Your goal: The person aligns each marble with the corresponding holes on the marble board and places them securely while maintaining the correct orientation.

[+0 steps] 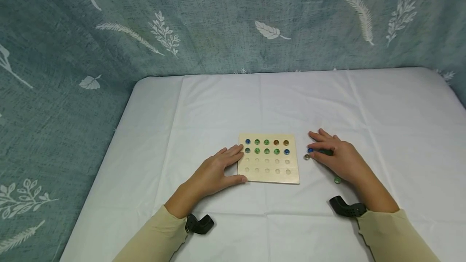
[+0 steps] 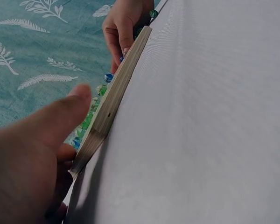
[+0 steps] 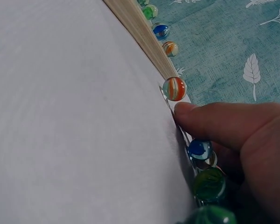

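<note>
Half the board filled: two rows of marbles seated, two rows of holes bare.

I see the wooden board lying flat on the bench, its far ten holes holding marbles and its near ten unfilled. My left hand braces the board's left edge, fingers straight and thumb on the near corner. My right hand rests over the loose marbles just right of the board; whether it pinches one I cannot tell.
</note>
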`<state>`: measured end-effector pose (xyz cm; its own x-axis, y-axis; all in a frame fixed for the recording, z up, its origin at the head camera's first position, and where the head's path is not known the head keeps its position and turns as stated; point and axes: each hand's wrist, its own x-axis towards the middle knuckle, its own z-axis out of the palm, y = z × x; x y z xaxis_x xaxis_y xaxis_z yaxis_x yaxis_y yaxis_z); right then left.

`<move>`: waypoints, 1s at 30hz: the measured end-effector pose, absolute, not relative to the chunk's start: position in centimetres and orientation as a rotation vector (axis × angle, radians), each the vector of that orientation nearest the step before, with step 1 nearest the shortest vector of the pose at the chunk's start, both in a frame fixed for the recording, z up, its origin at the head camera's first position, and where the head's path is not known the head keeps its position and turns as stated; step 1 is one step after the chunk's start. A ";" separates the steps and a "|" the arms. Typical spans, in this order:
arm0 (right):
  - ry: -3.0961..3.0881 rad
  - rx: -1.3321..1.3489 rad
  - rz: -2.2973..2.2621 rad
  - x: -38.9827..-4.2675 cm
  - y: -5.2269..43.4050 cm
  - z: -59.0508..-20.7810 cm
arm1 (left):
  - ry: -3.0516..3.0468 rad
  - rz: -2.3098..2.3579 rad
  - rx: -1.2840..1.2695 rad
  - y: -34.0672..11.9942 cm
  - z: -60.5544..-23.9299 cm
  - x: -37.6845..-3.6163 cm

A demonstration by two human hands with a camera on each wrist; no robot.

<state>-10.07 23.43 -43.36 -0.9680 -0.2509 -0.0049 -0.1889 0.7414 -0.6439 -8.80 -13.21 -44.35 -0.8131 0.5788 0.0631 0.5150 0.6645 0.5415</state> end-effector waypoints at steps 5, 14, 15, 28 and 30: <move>2.850 -0.350 -1.025 -10.1 23.3 -43.2 | 2.764 0.799 0.911 -13.2 -44.3 -8.9; 2.847 -0.342 -1.034 -10.0 23.2 -43.3 | 2.754 0.744 0.923 -13.2 -44.3 -9.0; 2.851 -0.340 -1.034 -10.1 23.2 -43.4 | 2.750 0.753 0.922 -13.2 -44.3 -9.0; 2.882 -0.257 -1.127 -10.1 22.4 -42.8 | 2.729 0.784 0.891 -13.4 -44.3 -9.2; 2.876 -0.262 -1.162 -10.1 21.9 -42.4 | 2.729 0.786 0.886 -13.4 -44.3 -9.2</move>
